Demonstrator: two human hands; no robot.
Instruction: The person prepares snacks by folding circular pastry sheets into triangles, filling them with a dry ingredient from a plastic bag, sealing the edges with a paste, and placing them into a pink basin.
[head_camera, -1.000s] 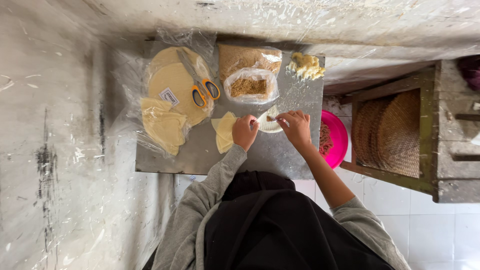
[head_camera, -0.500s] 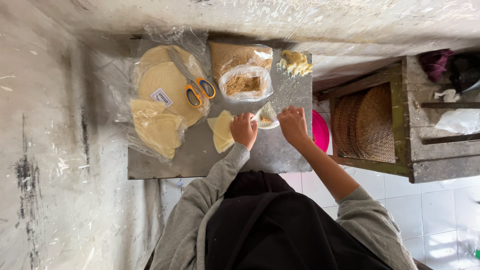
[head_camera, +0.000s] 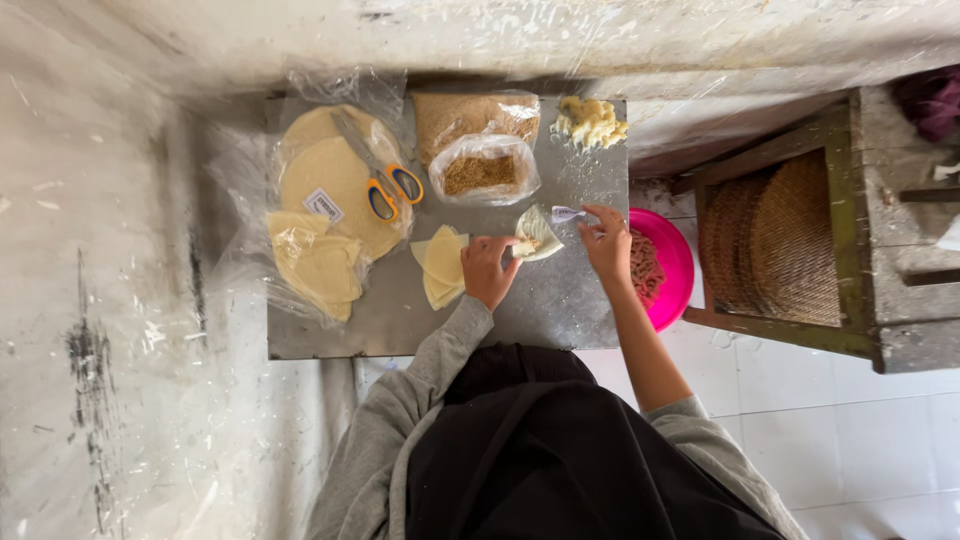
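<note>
My left hand (head_camera: 488, 270) rests on the grey metal tabletop (head_camera: 560, 300) and pinches the edge of a pale wrapper piece (head_camera: 537, 235) that has a bit of filling on it. My right hand (head_camera: 608, 245) holds a small pale spoon (head_camera: 566, 213) with its tip over that wrapper. Just left of my left hand lies a small pile of cut wrapper pieces (head_camera: 440, 262). A pink bowl of minced filling (head_camera: 660, 268) sits right beside my right wrist, off the table's edge.
Round wrappers in clear plastic (head_camera: 325, 200) lie at the left, with orange-and-blue-handled scissors (head_camera: 385, 185) on them. A bag of brown crumbs (head_camera: 480, 150) and a yellow heap (head_camera: 590, 122) are at the back. A wooden frame with a woven basket (head_camera: 775, 235) stands to the right.
Both hands stay at the wrapper piece. My right hand has shifted slightly right, and the spoon now shows over the wrapper. The view itself has swung a little.
</note>
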